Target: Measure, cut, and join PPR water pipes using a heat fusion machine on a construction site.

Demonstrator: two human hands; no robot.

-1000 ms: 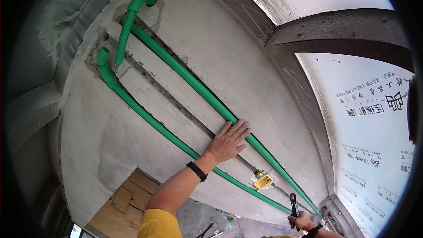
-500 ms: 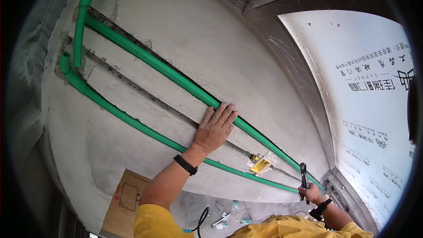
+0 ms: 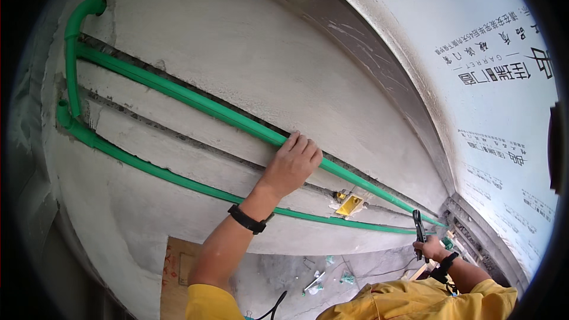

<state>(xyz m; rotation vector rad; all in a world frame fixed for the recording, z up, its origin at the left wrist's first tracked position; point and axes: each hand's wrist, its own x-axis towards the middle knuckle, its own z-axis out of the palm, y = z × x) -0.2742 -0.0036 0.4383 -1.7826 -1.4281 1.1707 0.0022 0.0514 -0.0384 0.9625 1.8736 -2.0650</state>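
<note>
A long straight green pipe (image 3: 195, 102) runs slantwise along the grey wall. My left hand (image 3: 291, 166) is closed round its middle, fingers curled over the top edge. Right of that hand, the dark groove shows above the pipe. Below it, a second green pipe (image 3: 160, 170) lies in its own groove, apart from the hand. My right hand (image 3: 434, 250), near the pipes' right ends, is closed on a dark hand tool (image 3: 418, 231) with a plier-like shape, held upright; its exact kind is unclear. A short green pipe with an elbow (image 3: 72, 77) hangs at the far left.
Between the pipes sits a yellow wall box (image 3: 351, 204) with a brass fitting (image 3: 339, 195) beside it. A dark frame (image 3: 379, 62) borders a film-covered window pane (image 3: 480, 136) on the right. A wooden board (image 3: 178, 272) stands lower left; small debris (image 3: 314, 282) lies on the floor.
My left hand has gone from lying flat over the upper pipe to curling round it. The pipe's right part has come down out of its groove. The view has shifted somewhat.
</note>
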